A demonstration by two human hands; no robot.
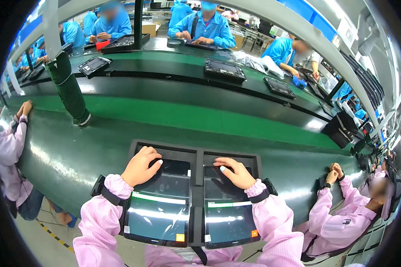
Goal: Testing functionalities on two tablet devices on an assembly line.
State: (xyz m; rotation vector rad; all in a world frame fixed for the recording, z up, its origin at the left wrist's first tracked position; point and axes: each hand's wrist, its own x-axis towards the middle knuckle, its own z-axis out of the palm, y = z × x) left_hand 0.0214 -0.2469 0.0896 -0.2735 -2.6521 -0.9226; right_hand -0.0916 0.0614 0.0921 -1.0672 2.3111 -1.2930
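Two dark glossy tablets lie side by side, screens up, in a black foam tray (179, 154) in front of me. My left hand (141, 167) rests palm down at the far left corner of the left tablet (156, 216), its fingers loosely bent and its thumb apart. Over the far end of the right tablet (227, 224) lies my right hand (237, 173), fingers stretched toward the tray's middle bar. Neither hand lifts anything. Both tablets carry a small orange sticker and pale tabs near their edges. Black straps with small boxes circle both wrists.
The tray sits on a green workbench (120, 133). A green-wrapped post (69, 89) rises at the left. Across the bench, several black device parts (225, 70) lie on a raised line where people in blue work. People in pink sit at both sides; a black bag (341, 129) stands far right.
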